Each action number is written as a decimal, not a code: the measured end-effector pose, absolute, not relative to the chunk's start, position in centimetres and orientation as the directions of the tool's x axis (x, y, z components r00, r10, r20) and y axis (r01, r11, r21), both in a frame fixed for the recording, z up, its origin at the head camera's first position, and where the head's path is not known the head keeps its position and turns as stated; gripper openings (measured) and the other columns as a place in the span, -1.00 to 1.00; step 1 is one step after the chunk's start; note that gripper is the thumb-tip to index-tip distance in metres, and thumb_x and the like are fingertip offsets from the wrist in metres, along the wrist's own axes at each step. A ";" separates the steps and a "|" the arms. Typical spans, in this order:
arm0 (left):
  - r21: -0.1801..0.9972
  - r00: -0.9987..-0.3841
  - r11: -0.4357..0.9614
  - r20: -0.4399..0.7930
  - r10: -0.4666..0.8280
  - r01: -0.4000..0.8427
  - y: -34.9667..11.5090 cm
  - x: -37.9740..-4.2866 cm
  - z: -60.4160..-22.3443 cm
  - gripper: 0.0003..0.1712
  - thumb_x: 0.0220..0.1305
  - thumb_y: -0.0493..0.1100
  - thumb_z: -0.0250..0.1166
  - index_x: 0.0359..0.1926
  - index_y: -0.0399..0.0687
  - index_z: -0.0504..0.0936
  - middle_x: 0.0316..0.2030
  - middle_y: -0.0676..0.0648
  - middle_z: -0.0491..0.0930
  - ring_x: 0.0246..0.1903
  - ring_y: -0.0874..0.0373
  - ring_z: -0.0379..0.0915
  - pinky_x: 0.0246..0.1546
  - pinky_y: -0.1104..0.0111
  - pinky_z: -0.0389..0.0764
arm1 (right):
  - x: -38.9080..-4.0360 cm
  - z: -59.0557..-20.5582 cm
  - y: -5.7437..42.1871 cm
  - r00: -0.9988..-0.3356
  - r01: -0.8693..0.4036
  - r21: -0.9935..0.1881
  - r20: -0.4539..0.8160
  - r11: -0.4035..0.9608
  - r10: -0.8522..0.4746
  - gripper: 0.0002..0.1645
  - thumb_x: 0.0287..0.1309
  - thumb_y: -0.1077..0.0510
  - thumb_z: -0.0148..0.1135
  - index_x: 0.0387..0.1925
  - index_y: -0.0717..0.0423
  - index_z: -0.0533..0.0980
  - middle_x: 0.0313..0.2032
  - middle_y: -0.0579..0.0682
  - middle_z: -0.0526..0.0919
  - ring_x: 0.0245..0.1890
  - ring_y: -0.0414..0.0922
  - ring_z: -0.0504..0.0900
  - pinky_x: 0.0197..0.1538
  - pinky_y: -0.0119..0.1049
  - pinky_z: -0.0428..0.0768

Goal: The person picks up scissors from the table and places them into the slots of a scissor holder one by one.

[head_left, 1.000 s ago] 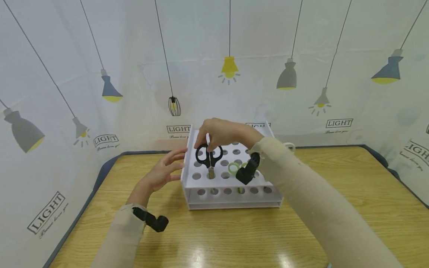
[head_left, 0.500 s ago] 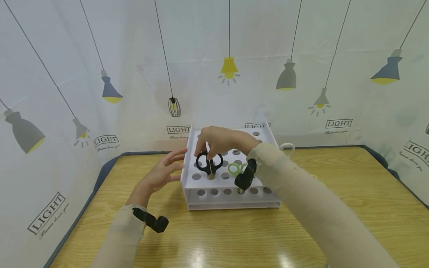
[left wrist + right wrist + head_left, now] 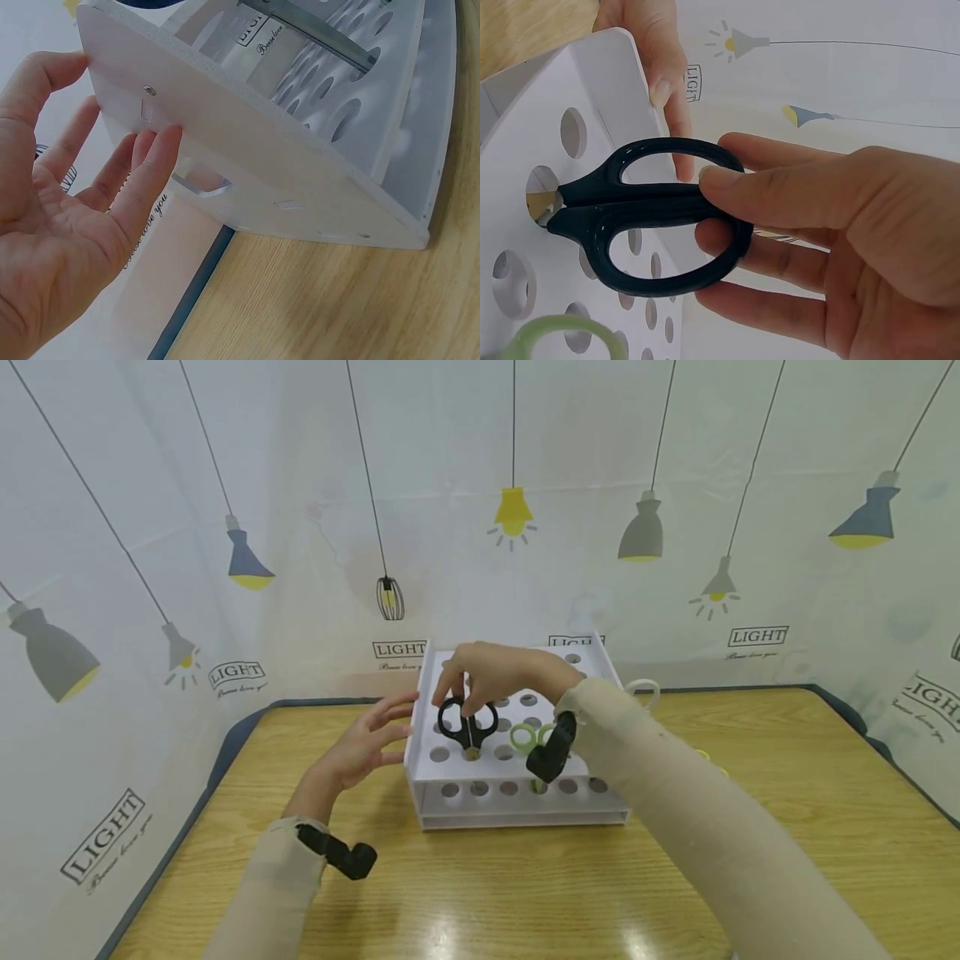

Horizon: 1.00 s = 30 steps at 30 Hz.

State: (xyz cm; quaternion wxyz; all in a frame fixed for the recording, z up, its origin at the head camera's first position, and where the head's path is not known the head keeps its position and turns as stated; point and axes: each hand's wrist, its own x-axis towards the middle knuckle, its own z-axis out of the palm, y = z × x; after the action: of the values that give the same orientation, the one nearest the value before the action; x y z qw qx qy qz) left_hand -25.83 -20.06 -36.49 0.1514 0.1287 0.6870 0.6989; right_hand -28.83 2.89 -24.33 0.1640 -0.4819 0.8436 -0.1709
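the right hand (image 3: 498, 672) pinches the black scissors (image 3: 487, 731) by their handles, the blades down a hole toward 8 o'clock of the white rack (image 3: 525, 819). the left hand (image 3: 360, 743), fingers spread, touches the rack at 9 o'clock. only the left wrist view plainly shows a blade (image 3: 322, 34) reaching a lower hole; only the head view shows a white loop (image 3: 655, 695) at 2 o'clock.

The left hand (image 3: 356, 752) is held with its fingers spread; the right hand (image 3: 497, 675) is angled downward in a pinch, its forearm (image 3: 697, 810) extended diagonally inward.
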 end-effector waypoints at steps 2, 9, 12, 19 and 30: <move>0.999 -0.921 -0.011 -0.027 0.390 -0.034 -20.0 -25.9 -36.4 -0.32 0.27 -0.25 0.12 0.37 -0.02 0.10 0.30 -0.22 0.04 0.20 -0.14 0.12 -0.03 0.07 0.48 | -28.9 -24.3 3.0 -0.483 -0.748 -0.461 -0.113 0.477 -0.868 -0.58 -0.04 0.37 0.31 -0.05 0.13 0.58 -0.19 0.05 0.60 -0.29 -0.09 0.58 -0.28 -0.35 0.57; 1.000 -0.921 0.000 -0.028 0.388 -0.030 -19.8 -26.1 -36.4 -0.32 0.27 -0.25 0.12 0.37 -0.02 0.10 0.30 -0.22 0.03 0.20 -0.14 0.11 -0.03 0.06 0.47 | -28.6 -23.8 3.5 -0.539 -0.671 -0.511 -0.160 0.537 -0.827 -0.51 0.01 0.36 0.28 0.05 0.14 0.51 -0.14 0.11 0.57 -0.47 -0.13 0.59 -0.53 -0.33 0.57; 1.000 -0.921 0.001 -0.027 0.388 -0.029 -19.7 -26.2 -36.4 -0.33 0.27 -0.24 0.12 0.37 -0.02 0.11 0.30 -0.22 0.05 0.20 -0.14 0.12 -0.03 0.06 0.47 | -28.4 -23.4 3.9 -0.563 -0.653 -0.507 -0.171 0.562 -0.809 -0.49 0.02 0.32 0.29 0.08 0.11 0.49 -0.08 0.12 0.55 -0.35 -0.13 0.60 -0.49 -0.35 0.58; 1.000 -0.918 0.009 -0.026 0.396 -0.024 -19.8 -26.2 -36.8 -0.32 0.28 -0.24 0.12 0.37 -0.01 0.10 0.31 -0.22 0.04 0.20 -0.16 0.12 -0.02 0.07 0.47 | -27.8 -22.1 5.4 -0.586 -0.678 -0.475 -0.111 0.561 -0.803 -0.51 0.04 0.25 0.30 0.07 0.06 0.51 -0.09 0.05 0.56 -0.20 -0.10 0.57 -0.29 -0.35 0.59; 1.000 -0.918 0.012 -0.014 0.396 -0.010 -20.2 -26.0 -36.8 -0.32 0.27 -0.22 0.13 0.37 0.02 0.11 0.31 -0.21 0.05 0.19 -0.14 0.15 -0.03 0.08 0.48 | -24.9 -19.7 9.8 -0.581 -0.744 -0.419 0.019 0.521 -0.814 -0.55 0.10 0.19 0.25 0.07 0.03 0.50 -0.19 -0.04 0.58 -0.20 -0.16 0.55 -0.20 -0.30 0.55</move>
State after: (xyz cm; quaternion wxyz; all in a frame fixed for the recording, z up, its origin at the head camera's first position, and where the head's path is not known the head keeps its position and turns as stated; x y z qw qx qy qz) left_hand -25.97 -20.20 -36.81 0.1475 0.1388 0.6958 0.6891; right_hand -24.91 9.80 -19.67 0.0900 -0.4489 0.8674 -0.1952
